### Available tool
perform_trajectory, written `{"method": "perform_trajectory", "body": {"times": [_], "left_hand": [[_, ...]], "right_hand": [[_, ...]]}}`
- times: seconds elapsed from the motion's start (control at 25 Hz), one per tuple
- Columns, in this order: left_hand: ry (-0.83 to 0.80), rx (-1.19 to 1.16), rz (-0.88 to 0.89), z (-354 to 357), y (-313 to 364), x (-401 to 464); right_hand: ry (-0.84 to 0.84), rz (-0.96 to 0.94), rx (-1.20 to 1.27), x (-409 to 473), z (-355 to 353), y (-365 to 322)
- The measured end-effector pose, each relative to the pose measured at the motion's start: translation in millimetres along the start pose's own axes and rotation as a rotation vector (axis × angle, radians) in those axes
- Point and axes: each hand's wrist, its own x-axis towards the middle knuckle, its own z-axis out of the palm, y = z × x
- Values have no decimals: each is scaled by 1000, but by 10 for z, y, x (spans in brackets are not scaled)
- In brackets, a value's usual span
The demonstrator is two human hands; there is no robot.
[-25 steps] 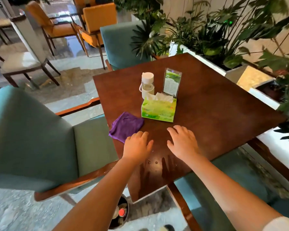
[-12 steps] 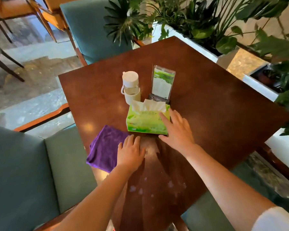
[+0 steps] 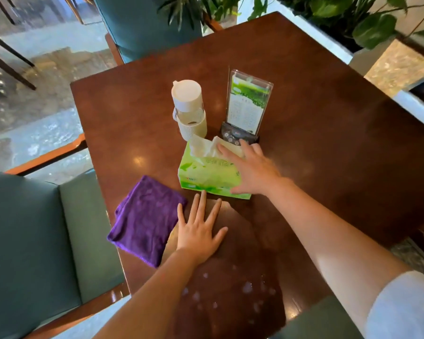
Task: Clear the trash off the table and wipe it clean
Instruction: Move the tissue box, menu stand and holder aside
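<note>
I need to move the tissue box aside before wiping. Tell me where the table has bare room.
Widest bare stretch: the right side of the table, from the menu stand to the planter-side edge. Also bare: the left strip beyond the bottle, above the purple cloth. Crowded: the centre cluster around the tissue box. Droplets wet the near edge.

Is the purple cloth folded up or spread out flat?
Folded: the purple cloth lies as a thick doubled rectangle beside the left hand.

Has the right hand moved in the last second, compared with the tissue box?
Yes. The right hand has gone forward, from the bare table short of the tissue box onto its top, fingers reaching the white tissue.
</note>
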Motion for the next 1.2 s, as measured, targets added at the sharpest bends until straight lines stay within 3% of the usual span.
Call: {"method": "perform_trajectory", "body": {"times": [0.24, 0.44, 0.6, 0.76, 1.0, 1.08, 1.2], "left_hand": [[-4, -24, -81, 20, 130, 24], [34, -36, -81, -75, 305, 204], [69, -116, 7, -155, 582, 635], [84, -95, -76, -42, 772, 852], [136, -73, -89, 28, 789, 864], [150, -69, -92, 39, 793, 866], [171, -70, -100, 51, 796, 868]], "right_hand": [[213, -15, -91, -117, 26, -43], [326, 101, -7, -542, -6, 220], [445, 347, 94, -1012, 95, 612], [501, 595, 142, -1181, 88, 1106], [596, 791, 223, -1094, -93, 1751], [563, 806, 205, -979, -151, 1962], [371, 765, 27, -804, -96, 2070]]}}
